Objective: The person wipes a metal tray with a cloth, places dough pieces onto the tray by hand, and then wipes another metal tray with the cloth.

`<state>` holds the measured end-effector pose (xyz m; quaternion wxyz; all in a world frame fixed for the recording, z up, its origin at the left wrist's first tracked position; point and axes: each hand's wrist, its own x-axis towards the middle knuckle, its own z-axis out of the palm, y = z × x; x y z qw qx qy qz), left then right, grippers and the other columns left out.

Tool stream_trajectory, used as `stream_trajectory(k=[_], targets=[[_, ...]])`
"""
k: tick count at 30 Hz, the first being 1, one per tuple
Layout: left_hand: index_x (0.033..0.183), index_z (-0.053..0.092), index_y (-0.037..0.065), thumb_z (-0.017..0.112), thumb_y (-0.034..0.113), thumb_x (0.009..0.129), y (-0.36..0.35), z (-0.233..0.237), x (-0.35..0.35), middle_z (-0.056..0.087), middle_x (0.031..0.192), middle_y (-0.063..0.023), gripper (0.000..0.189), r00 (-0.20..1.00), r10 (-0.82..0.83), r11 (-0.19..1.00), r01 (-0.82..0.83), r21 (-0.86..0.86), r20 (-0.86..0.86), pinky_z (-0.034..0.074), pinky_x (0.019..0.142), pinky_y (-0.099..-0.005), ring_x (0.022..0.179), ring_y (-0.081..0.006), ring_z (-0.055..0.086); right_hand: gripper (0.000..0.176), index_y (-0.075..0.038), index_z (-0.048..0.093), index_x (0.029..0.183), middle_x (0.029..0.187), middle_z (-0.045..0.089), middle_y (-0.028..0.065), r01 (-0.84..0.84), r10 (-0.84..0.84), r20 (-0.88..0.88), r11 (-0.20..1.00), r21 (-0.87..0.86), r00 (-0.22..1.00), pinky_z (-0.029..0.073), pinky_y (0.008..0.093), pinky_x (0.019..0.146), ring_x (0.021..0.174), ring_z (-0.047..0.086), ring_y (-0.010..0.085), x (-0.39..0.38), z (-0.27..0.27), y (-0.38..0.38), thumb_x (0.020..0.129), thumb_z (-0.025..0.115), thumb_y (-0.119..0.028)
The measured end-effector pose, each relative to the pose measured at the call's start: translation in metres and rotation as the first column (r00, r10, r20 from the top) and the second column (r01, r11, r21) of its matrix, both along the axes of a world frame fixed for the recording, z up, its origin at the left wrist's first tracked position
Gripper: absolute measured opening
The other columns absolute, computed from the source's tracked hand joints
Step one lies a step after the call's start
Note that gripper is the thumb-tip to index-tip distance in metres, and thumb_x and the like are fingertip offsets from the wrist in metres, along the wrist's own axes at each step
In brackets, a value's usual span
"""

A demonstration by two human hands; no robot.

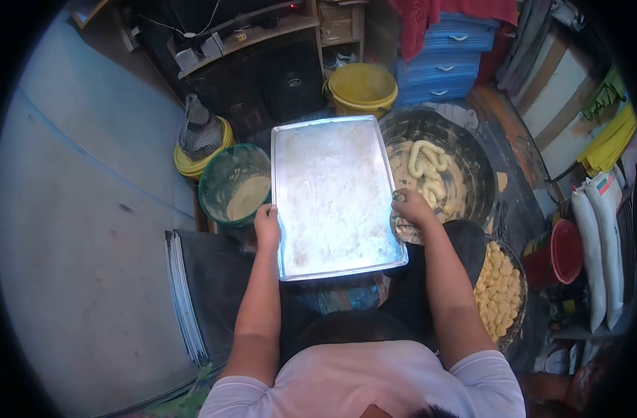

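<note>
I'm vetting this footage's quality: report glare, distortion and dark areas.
Head view: whitish-blue glare washes over the metal baking tray; head view: wide-angle distortion, with blackness rounding off the corners; head view: the black cabinet sits dim, showing little detail.

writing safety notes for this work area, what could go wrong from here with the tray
The right grip has a patterned cloth bunched at the edge of the tray, so the tray might slip on that side. The dark basin holding pale dough lies just past the tray's right edge in this view; a swing that way could knock it, though the real gap is hard to judge.
</note>
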<state>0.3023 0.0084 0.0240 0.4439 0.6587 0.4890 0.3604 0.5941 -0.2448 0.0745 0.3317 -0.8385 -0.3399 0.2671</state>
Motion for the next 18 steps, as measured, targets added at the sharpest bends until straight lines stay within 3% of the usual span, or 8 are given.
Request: stream_trajectory(k=[6, 8, 9, 11, 13, 15, 16, 18], targets=[[0.094, 0.060, -0.005, 0.055, 0.017, 0.089, 0.017, -0.030, 0.003, 0.060, 0.081, -0.0091, 0.023, 0.998, -0.021, 0.997, 0.025, 0.070, -0.051, 0.042, 0.072, -0.0299, 0.075, -0.0157, 0.053, 0.050, 0.001, 0.059, 0.114, 0.100, 0.064, 0.0243, 0.009, -0.007, 0.051, 1.000, -0.029, 0.999, 0.047, 0.0373, 0.085, 0.096, 0.062, 0.0330, -0.005, 0.018, 0.000, 0.071, 0.068, -0.024], [0.094, 0.060, -0.005, 0.055, 0.018, 0.089, 0.018, -0.024, 0.002, 0.060, 0.080, -0.0092, 0.023, 0.995, -0.024, 0.998, 0.030, 0.053, -0.102, 0.042, 0.072, -0.0298, 0.075, -0.0157, 0.053, 0.052, -0.002, 0.056, 0.117, 0.105, 0.062, 0.0229, 0.268, -0.301, 0.130, 0.937, 0.223, 0.945, 0.047, 0.0382, 0.085, 0.098, 0.061, 0.0330, -0.018, 0.034, 0.010, 0.074, 0.069, -0.027], [0.093, 0.060, -0.005, 0.055, 0.019, 0.089, 0.009, -0.005, 0.003, 0.060, 0.079, -0.0105, 0.024, 0.991, -0.044, 0.999, 0.045, 0.002, -0.128, 0.042, 0.072, -0.0304, 0.074, -0.0164, 0.053, 0.052, -0.002, 0.056, 0.117, 0.105, 0.062, 0.0229, 0.261, -0.293, 0.133, 0.941, 0.214, 0.947, 0.047, 0.0382, 0.085, 0.098, 0.061, 0.0330, -0.029, 0.049, 0.016, 0.074, 0.069, -0.027], [0.092, 0.060, -0.005, 0.055, 0.020, 0.089, 0.002, 0.008, 0.003, 0.060, 0.078, -0.0118, 0.025, 0.985, -0.072, 0.996, 0.063, -0.063, -0.157, 0.042, 0.071, -0.0310, 0.074, -0.0170, 0.053, 0.052, -0.002, 0.054, 0.117, 0.109, 0.060, 0.0214, 0.117, -0.197, 0.140, 0.889, 0.442, 0.970, 0.045, 0.0378, 0.086, 0.101, 0.059, 0.0331, -0.062, 0.077, 0.033, 0.075, 0.070, -0.028], [0.110, 0.058, 0.001, 0.051, 0.032, 0.091, 0.001, 0.014, 0.005, 0.064, 0.096, -0.0236, 0.037, 0.956, -0.094, 0.995, 0.094, -0.013, -0.278, 0.045, 0.081, -0.0424, 0.091, -0.0385, 0.061, 0.058, -0.010, 0.051, 0.127, 0.128, 0.050, 0.0216, -0.196, 0.091, 0.303, 0.921, 0.337, 0.949, 0.038, 0.0468, 0.097, 0.119, 0.048, 0.0348, -0.092, 0.079, 0.045, 0.078, 0.066, -0.038], [0.117, 0.055, 0.005, 0.049, 0.032, 0.091, -0.009, 0.036, 0.005, 0.063, 0.098, -0.0247, 0.038, 0.940, -0.097, 0.995, 0.104, 0.006, -0.326, 0.045, 0.082, -0.0438, 0.094, -0.0397, 0.060, 0.064, -0.025, 0.043, 0.136, 0.145, 0.030, 0.0193, -0.315, 0.387, 0.564, 0.922, -0.225, 0.729, 0.019, 0.0604, 0.105, 0.135, 0.027, 0.0370, -0.126, 0.042, 0.050, 0.080, 0.058, -0.052], [0.124, 0.052, 0.008, 0.047, 0.032, 0.092, -0.011, 0.043, 0.006, 0.062, 0.101, -0.0257, 0.040, 0.923, -0.099, 0.992, 0.119, 0.031, -0.371, 0.045, 0.082, -0.0453, 0.096, -0.0409, 0.059, 0.064, -0.025, 0.043, 0.136, 0.145, 0.030, 0.0193, -0.319, 0.390, 0.563, 0.921, -0.225, 0.728, 0.019, 0.0604, 0.105, 0.135, 0.027, 0.0370, -0.131, 0.029, 0.052, 0.080, 0.058, -0.052], [0.128, 0.049, 0.010, 0.046, 0.032, 0.093, -0.005, 0.036, 0.005, 0.062, 0.100, -0.0261, 0.041, 0.903, -0.115, 0.986, 0.156, 0.066, -0.413, 0.045, 0.082, -0.0465, 0.095, -0.0415, 0.059, 0.060, -0.039, 0.036, 0.138, 0.152, 0.016, 0.0133, -0.326, 0.425, 0.587, 0.905, -0.273, 0.689, 0.005, 0.0682, 0.104, 0.140, 0.013, 0.0375, -0.132, 0.009, 0.057, 0.083, 0.049, -0.059]])
